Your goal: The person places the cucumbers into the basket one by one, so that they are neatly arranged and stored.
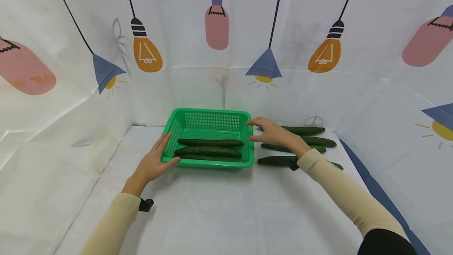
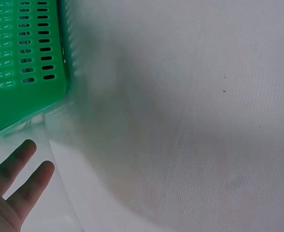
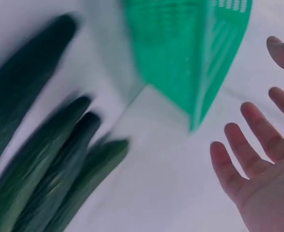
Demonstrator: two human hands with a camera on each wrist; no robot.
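Left hand (image 1: 153, 165): left of centre in the head view, fingers extended, thumb spread away from them, at the near left corner of the green basket (image 1: 207, 163). Nothing gripped; contact with the rim cannot be told (left wrist view shows only two fingers, lower left, below the basket wall). Right hand (image 1: 271, 132): right of centre, fingers and thumb parted, nothing between them. In the head view it overlaps the basket's right side; in the right wrist view the visible fingertips stand apart from the basket. The two hands are well apart, one on each side.

Basket upright on the white table (image 1: 219, 211), middle of the frame. Inside, toward the near side, three cucumbers (image 1: 209, 151) lying lengthwise across the frame, roughly parallel; the nearest is partly covered by the front rim. Right of the basket, on the table, a group of loose cucumbers (image 1: 303, 130), at least four (right forearm hides part of the group, so count uncertain).

Progress, judged: partway. Three are in the basket and, if loading is the work, these count as done; the loose ones on the right would be left. Neither hand holds a cucumber, so no transfer appears under way.
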